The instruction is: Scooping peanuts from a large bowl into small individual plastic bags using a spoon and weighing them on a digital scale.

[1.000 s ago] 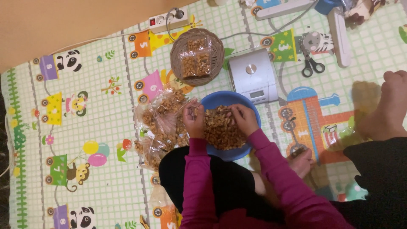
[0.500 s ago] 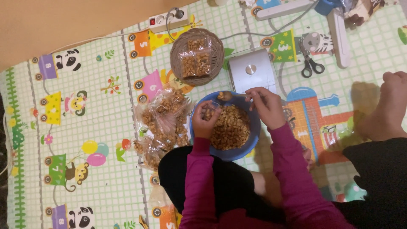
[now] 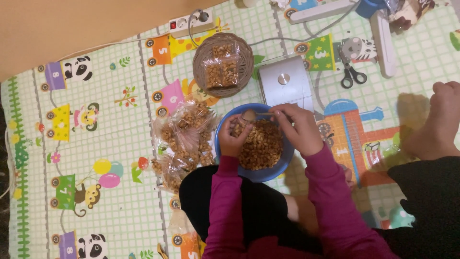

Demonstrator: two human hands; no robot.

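Note:
A blue bowl (image 3: 280,165) full of brown nut snack sits on the play mat in front of my lap. My left hand (image 3: 233,140) is curled at the bowl's left rim, closed on what looks like a small clear bag, mostly hidden by the fingers. My right hand (image 3: 298,128) is over the far rim and grips a metal spoon (image 3: 249,115). The spoon's tip points left and nearly touches my left hand. Both sleeves are magenta.
A pile of filled clear bags (image 3: 184,139) lies left of the bowl. Behind it are a wicker basket (image 3: 200,52) with packed bags, a silver scale (image 3: 286,81), scissors (image 3: 352,74), a white sealer bar (image 3: 383,43) and a power strip (image 3: 191,21). Another person's foot (image 3: 438,120) rests at right.
My right hand rose from the snack to the bowl's far rim, and the spoon now reaches left to my left hand. My left hand shifted slightly toward the left rim.

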